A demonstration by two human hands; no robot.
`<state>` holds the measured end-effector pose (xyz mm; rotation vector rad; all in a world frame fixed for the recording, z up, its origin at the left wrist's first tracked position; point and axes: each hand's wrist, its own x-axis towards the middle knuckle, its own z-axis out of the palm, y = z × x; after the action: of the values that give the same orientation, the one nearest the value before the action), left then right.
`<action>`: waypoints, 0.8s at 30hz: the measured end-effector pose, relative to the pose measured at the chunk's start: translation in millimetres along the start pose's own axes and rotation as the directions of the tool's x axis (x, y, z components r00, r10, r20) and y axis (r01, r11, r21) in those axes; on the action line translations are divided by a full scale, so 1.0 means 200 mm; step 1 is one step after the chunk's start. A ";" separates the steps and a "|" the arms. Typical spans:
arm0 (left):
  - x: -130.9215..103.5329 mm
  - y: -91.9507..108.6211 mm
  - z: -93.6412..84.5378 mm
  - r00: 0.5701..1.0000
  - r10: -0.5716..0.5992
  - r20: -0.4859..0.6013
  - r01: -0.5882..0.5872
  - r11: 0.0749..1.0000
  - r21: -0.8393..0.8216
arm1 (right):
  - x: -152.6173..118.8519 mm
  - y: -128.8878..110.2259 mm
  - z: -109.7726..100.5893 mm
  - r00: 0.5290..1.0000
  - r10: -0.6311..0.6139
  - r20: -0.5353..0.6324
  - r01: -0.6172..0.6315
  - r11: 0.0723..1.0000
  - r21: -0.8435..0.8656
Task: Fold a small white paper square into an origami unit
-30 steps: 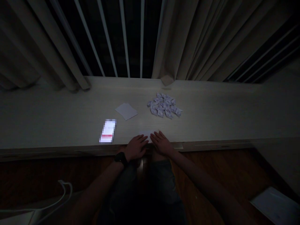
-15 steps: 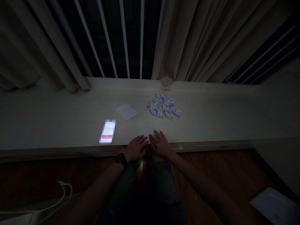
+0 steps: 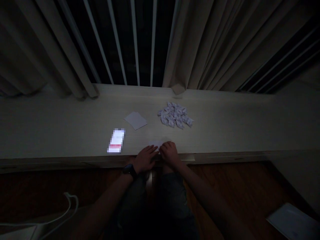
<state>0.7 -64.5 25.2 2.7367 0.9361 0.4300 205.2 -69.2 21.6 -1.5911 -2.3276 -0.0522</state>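
A small white paper (image 3: 156,143) lies at the near edge of the window ledge (image 3: 225,130), under and between the two hands, mostly covered by them; the left hand (image 3: 145,158), with a watch (image 3: 129,170) at its wrist, has its fingers stretched out and slightly spread over the paper's left side; the right hand (image 3: 170,153) has its fingers curled in at the paper's right side, and whether that grip is pinching the paper or only resting on it I cannot tell.

The step in hand looks like making or pressing a fold; to do it well, let the left hand act as a flat weight so the sheet cannot slide, while the right lines up edge with edge before any pressure goes on; then press from the middle of the crease outward, so that no slant creeps in; the whole paper should rest on the ledge, since an overhanging corner would crease badly; the dim light makes edges hard to judge, so feel matters too.

Beyond the hands lie a few flat sheets (image 3: 135,120) and a pile of folded papers (image 3: 175,115); a lit phone (image 3: 116,140) sits to the left.
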 end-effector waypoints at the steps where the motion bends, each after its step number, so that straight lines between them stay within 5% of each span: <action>1: 0.00 0.00 0.00 1.000 -0.002 0.000 0.002 1.000 -0.001 | 0.00 -0.01 0.00 0.999 -0.040 0.035 0.040 0.999 -0.011; 7: 0.00 0.01 -0.01 1.000 -0.009 0.005 0.010 1.000 -0.006 | 0.08 0.07 -0.05 0.971 -0.152 0.183 0.171 0.981 -0.095; 14: 0.00 0.01 -0.01 1.000 -0.010 -0.007 0.010 1.000 -0.014 | 0.15 0.21 -0.05 0.984 0.068 0.166 -0.039 0.984 -0.174; 18: 0.00 0.01 -0.02 1.000 -0.011 0.010 0.011 1.000 -0.017 | 0.14 0.18 0.00 0.978 0.194 0.082 -0.179 0.971 -0.159; 24: 0.04 -0.03 -0.03 1.000 -0.022 0.003 0.022 0.995 -0.095 | 0.10 0.09 0.02 0.983 0.133 0.126 -0.115 0.984 -0.139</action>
<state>1.4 -53.6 30.2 2.6385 0.9195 0.4556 213.8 -43.2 21.0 -1.8546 -2.3623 -0.0733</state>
